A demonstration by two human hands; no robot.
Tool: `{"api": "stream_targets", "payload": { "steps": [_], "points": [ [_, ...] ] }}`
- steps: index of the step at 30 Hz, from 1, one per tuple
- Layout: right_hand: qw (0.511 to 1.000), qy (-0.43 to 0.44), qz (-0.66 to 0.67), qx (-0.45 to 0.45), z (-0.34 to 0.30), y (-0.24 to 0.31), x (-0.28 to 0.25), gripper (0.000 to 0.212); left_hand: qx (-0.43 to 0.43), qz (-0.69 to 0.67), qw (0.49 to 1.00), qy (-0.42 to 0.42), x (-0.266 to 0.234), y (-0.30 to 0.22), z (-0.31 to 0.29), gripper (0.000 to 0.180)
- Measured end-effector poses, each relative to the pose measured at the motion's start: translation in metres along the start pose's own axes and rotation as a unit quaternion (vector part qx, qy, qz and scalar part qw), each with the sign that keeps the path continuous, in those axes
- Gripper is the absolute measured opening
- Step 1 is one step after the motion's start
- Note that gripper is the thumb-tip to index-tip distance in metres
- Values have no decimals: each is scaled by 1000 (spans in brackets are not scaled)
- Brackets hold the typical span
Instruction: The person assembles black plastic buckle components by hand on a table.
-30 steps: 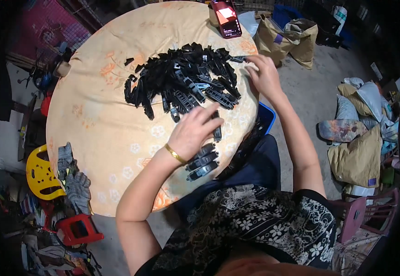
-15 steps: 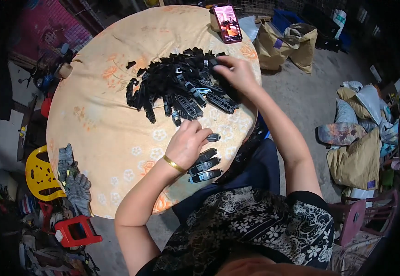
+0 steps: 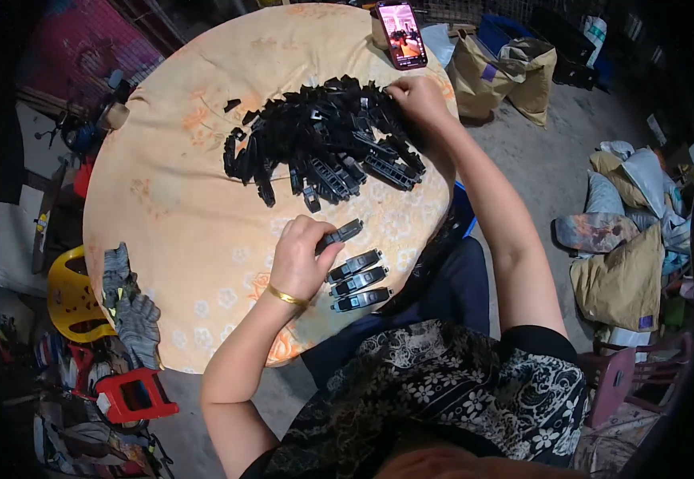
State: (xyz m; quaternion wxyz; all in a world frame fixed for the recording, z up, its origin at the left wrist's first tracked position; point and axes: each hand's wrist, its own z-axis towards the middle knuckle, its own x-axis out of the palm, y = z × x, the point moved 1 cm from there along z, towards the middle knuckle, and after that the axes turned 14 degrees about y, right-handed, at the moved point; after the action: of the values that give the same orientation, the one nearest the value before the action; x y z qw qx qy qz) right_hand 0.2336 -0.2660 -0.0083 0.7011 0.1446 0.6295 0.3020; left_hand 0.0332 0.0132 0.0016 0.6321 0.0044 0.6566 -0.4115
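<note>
A heap of black plastic parts [image 3: 315, 136], some long with ladder-like ribs, lies on the round table [image 3: 171, 263] with its peach floral cloth. My left hand [image 3: 301, 249], a gold band at its wrist, pinches one long black plastic part [image 3: 345, 231] between thumb and fingers, just on the near side of the heap. Below it, three similar parts [image 3: 360, 281] lie side by side near the table's edge. At the heap's far right, my right hand [image 3: 420, 100] has its fingers closed among the pieces; whatever they hold is hidden.
A phone [image 3: 402, 36] with its screen lit stands propped at the table's far edge. Grey gloves [image 3: 133, 307] hang over the left edge, near a yellow chair [image 3: 71, 299] and a red stool [image 3: 135, 397]. Paper sacks [image 3: 475, 80] stand on the floor at the right.
My left hand has moved slightly left and down, and the long black part now shows in its grip. My right hand has shifted a little up and right along the heap.
</note>
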Motion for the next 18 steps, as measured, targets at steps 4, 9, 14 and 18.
{"api": "stream_targets", "payload": {
  "steps": [4,9,14,18],
  "points": [
    [992,-51,99,-64,-19,35,2,29,-26,-79,997,5,-1,2,-4,19],
    [905,193,366,-95,-105,105,17,40,-20,-92,995,-11,1,6,-1,22],
    [884,243,351,-190,-137,106,44,39,-13,-102,994,-31,3,8,-3,21],
    [930,202,140,-274,-140,100,31,27,-28,-95,994,-37,3,7,-3,18]
  ]
}}
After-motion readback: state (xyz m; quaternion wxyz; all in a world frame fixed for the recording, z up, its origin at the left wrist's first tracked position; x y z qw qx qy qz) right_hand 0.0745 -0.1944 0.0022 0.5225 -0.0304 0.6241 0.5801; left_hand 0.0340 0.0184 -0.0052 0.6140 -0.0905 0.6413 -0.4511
